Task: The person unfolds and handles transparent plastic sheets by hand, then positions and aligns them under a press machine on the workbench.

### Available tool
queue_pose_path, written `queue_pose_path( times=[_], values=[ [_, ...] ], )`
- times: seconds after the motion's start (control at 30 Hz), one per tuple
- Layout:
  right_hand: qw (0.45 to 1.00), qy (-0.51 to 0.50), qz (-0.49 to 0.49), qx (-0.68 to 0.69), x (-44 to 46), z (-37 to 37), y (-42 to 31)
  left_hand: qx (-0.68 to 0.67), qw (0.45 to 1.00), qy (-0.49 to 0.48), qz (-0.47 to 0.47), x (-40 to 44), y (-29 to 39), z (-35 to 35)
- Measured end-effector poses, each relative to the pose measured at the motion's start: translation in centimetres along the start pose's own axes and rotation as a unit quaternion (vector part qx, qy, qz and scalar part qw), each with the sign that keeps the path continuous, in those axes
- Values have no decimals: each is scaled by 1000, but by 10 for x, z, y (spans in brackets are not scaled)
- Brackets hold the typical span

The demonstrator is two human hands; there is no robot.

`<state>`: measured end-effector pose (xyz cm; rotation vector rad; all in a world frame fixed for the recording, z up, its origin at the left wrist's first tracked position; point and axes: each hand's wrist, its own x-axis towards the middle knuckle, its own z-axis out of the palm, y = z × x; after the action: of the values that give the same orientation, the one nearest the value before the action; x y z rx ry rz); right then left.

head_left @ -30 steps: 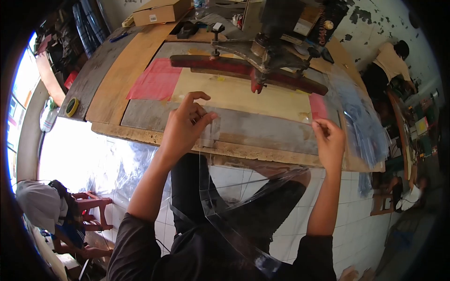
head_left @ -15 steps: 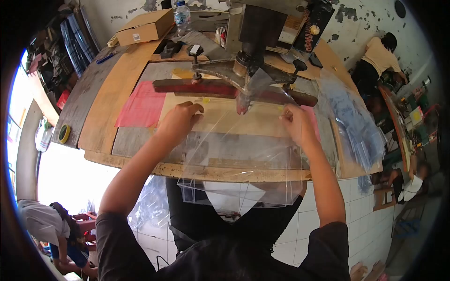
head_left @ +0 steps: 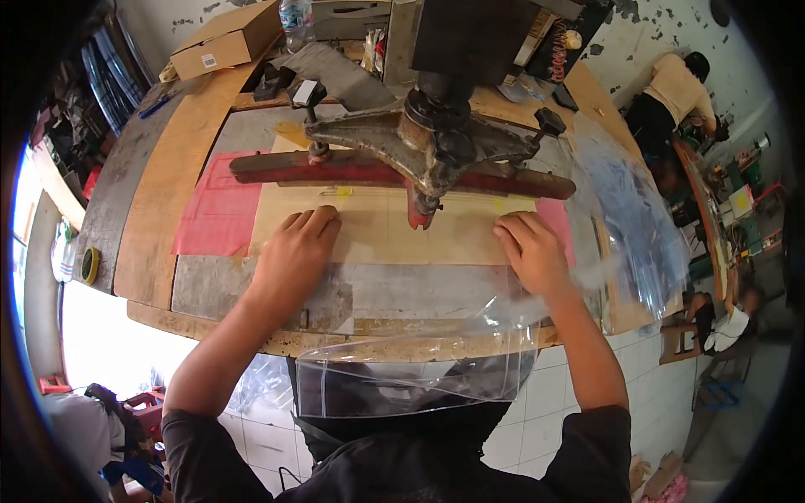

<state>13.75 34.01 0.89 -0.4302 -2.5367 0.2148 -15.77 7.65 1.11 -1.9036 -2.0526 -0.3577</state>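
My left hand (head_left: 298, 247) rests on the tan board (head_left: 386, 239) under the press, its fingers bent and pressed together. On the board's right side, my right hand (head_left: 534, 251) has its thumb and fingers drawn together. A clear plastic sheet (head_left: 411, 377) with welded seams hangs over the table's front edge onto my lap. Its upper part is so transparent that its edge at my fingertips is hard to make out. Just beyond my hands, the press's long red-brown bar (head_left: 360, 168) is above the board, apart from my fingers.
Pink sheet material (head_left: 216, 205) shows left of the board. Clear plastic pieces (head_left: 633, 218) are heaped at the right. A cardboard box (head_left: 225, 38) and a water bottle (head_left: 297, 23) stand at the back. A roll of tape (head_left: 90, 264) sits at the left edge. Another person (head_left: 677, 92) works at the far right.
The raised flap of clear plastic has come down, and the sheet sits lower over the table edge. Both hands have lowered onto the board. My view has moved closer to the press.
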Motion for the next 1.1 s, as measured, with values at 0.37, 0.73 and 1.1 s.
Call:
queue_pose_path(
  times=[0.37, 0.73, 1.1],
  values=[
    [987, -152, 26, 53, -8, -35, -10, -87, 994, -66, -21, 0, 13, -29],
    [985, -159, 9, 69, -3, -42, -8, 4, 995, -95, 17, -3, 17, -18],
    [995, -90, -39, -6, -14, -21, -8, -19, 989, -146, -31, 0, 30, -25]
  ],
)
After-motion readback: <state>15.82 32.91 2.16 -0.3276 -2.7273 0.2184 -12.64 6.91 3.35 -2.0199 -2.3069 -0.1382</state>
